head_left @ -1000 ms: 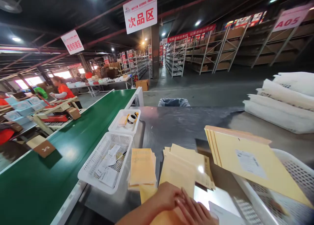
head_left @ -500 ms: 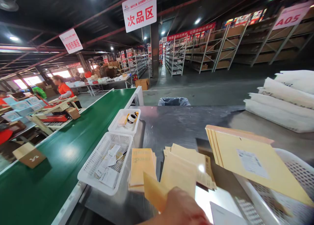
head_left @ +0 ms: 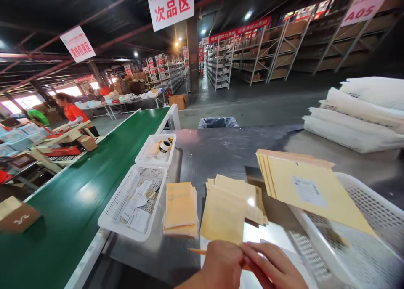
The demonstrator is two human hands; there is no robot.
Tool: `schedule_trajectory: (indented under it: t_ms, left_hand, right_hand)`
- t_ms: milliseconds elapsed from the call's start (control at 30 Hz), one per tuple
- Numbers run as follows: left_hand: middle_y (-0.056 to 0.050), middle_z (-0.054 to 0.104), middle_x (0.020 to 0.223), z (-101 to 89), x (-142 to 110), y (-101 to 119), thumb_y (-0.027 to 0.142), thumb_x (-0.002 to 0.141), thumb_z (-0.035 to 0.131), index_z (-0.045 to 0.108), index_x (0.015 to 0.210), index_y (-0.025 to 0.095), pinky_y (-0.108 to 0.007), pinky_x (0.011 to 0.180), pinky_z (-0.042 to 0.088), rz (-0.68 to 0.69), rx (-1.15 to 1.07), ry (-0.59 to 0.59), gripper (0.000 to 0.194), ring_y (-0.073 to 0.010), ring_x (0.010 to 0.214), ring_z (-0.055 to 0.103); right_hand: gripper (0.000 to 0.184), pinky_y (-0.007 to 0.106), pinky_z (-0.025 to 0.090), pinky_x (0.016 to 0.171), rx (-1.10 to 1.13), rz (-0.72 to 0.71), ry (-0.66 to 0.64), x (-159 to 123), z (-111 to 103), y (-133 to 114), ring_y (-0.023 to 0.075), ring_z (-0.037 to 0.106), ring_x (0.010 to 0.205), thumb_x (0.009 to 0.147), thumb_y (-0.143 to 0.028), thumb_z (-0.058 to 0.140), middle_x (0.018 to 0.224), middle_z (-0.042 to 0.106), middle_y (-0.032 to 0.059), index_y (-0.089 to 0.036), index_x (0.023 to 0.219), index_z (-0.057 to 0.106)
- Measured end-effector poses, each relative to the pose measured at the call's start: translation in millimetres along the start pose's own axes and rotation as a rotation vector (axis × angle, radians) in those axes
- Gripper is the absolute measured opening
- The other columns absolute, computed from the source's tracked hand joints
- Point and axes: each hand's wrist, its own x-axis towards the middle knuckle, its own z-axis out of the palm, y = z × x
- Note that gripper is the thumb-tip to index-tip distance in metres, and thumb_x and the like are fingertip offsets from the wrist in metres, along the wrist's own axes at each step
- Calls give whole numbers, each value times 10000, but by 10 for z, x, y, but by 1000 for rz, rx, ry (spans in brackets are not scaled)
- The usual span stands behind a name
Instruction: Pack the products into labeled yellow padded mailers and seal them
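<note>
My left hand is closed around a small yellow paper envelope, seen nearly edge-on; its pointed end sticks out to the left of the fist. My right hand meets it fingertip to fingertip, fingers pressed together; what lies between them is hidden. Just beyond the hands are a fanned pile of yellow envelopes and, to its left, a neater stack of smaller envelopes. Beneath the hands is a bright white surface.
Left of the stacks, white baskets hold paper slips and a tape roll. A green conveyor carries a brown box. At right, large labelled envelopes lie over a white basket, with white bags behind.
My right hand has come into view beside the left. The envelope in my left hand has turned from face-on to nearly edge-on. The brown box has shifted left in view.
</note>
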Motion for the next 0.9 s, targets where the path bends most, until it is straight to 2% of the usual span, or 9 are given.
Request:
schedule_trajectory:
  t_ms: [167, 333, 400, 500, 567, 633, 700, 800, 900]
  left_hand:
    - [-44, 727, 833, -104, -84, 176, 245, 946, 433, 719, 862, 181, -215, 718, 508, -205, -197, 101, 304, -140, 778, 683]
    - [-33, 724, 823, -558, -179, 13, 342, 923, 515, 715, 826, 186, -206, 710, 520, -364, -42, 367, 271, -144, 769, 684]
    - [-32, 717, 797, -615, -191, -57, 366, 918, 518, 711, 810, 185, -212, 678, 521, -353, -5, 339, 286, -148, 742, 680]
    - [-35, 709, 776, -540, -147, -74, 360, 925, 494, 714, 803, 184, -217, 629, 513, -259, -37, 170, 307, -145, 699, 668]
    - [-42, 715, 824, -470, -71, -92, 346, 933, 485, 711, 838, 182, -224, 685, 523, -244, -73, 137, 295, -147, 755, 675]
    - [-61, 710, 1005, -447, 14, -181, 352, 930, 501, 690, 1000, 181, -252, 829, 519, -298, -73, 237, 264, -162, 933, 666]
    - [-89, 645, 1198, -470, 61, -360, 383, 912, 529, 619, 1171, 178, -302, 947, 480, -373, -36, 378, 342, -188, 1099, 605]
    - [-123, 599, 1238, -457, -33, -731, 440, 872, 545, 583, 1184, 157, -345, 953, 467, -504, 12, 439, 423, -222, 1114, 576]
    - [-139, 638, 1142, -231, -342, -1069, 415, 838, 515, 578, 1111, 120, -333, 896, 494, -863, -46, 229, 407, -227, 1014, 630]
  right_hand:
    - [163, 264, 485, 679, -107, -40, 143, 163, 35, -213, 135, 625, 725, 939, -190, 517, 817, 691, 54, -180, 914, 678]
    - [235, 278, 436, 668, -216, 102, 14, -30, -60, -2, 139, 594, 703, 976, -202, 446, 765, 663, 41, -163, 818, 615]
    - [228, 312, 471, 777, -150, 167, -48, -136, -63, 28, 183, 630, 896, 976, -315, 468, 968, 690, 91, -161, 1008, 634]
    - [628, 359, 464, 921, 15, 248, -231, -215, 54, -25, 256, 564, 1173, 875, -507, 590, 1286, 587, 181, -104, 1347, 493]
    - [416, 293, 472, 791, 72, 344, -434, -178, 170, -57, 221, 640, 998, 875, -400, 592, 1110, 680, 115, -146, 1204, 605]
    - [135, 238, 404, 655, 46, 475, -582, -40, 256, -16, 160, 647, 770, 886, -235, 544, 827, 700, 26, -185, 904, 668]
    - [113, 234, 358, 629, -36, 579, -629, 204, 285, 128, 155, 637, 746, 881, -231, 571, 765, 683, 5, -192, 824, 660]
    - [237, 258, 380, 682, -182, 613, -609, 668, 258, 511, 209, 644, 866, 877, -353, 632, 893, 700, 17, -241, 1082, 667]
    - [470, 328, 412, 828, -320, 671, -486, 936, 235, 920, 277, 590, 1065, 927, -352, 573, 1150, 647, 115, -162, 1352, 506]
